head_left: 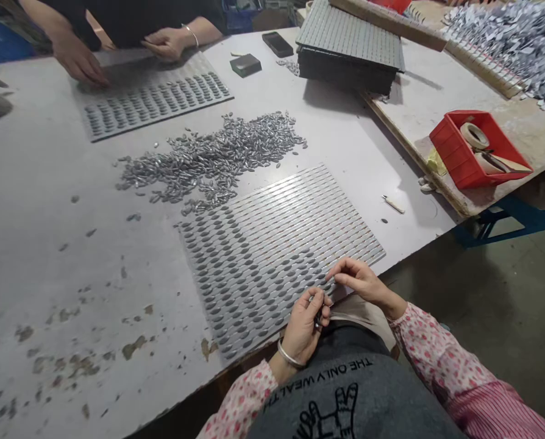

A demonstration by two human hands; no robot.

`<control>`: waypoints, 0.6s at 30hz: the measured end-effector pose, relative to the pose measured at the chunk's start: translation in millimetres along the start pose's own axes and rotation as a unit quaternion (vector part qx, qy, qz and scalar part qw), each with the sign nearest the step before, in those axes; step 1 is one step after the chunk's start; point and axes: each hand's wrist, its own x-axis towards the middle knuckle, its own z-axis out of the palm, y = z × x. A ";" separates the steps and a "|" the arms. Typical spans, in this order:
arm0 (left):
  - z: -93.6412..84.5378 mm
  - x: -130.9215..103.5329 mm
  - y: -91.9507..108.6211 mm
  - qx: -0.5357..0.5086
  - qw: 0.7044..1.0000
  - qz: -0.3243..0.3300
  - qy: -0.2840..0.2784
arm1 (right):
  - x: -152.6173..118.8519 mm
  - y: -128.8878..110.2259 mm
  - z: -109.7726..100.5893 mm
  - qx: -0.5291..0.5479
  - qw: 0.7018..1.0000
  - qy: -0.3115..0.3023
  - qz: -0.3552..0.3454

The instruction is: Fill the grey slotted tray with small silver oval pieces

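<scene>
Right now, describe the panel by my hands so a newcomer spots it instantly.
On the white table, find the long heap of silver pieces. The panel reaches from that heap to your left hand. Unlike the far panel, its dark ovals form a rough L.

1. On the white flat worktop (130, 256), a grey rectangular ridged panel (295, 213) lies beyond the left hand (305, 326) and right hand (357, 279).
2. Behind it sits a loose heap of silver almond-shaped pieces (227, 152).
3. Behind the heap, leftward, lies a second grey rectangular panel (133, 76).
4. A dark grey block-shaped stack (345, 72) stands back right.
5. Farther right, a red plastic box (455, 157) holds a pale tape ring (481, 142).
</scene>
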 end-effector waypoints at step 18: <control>-3.2 -1.3 -2.3 -0.003 0.999 0.005 -0.040 | 31.6 25.0 -13.4 -0.353 0.932 -0.010 -0.086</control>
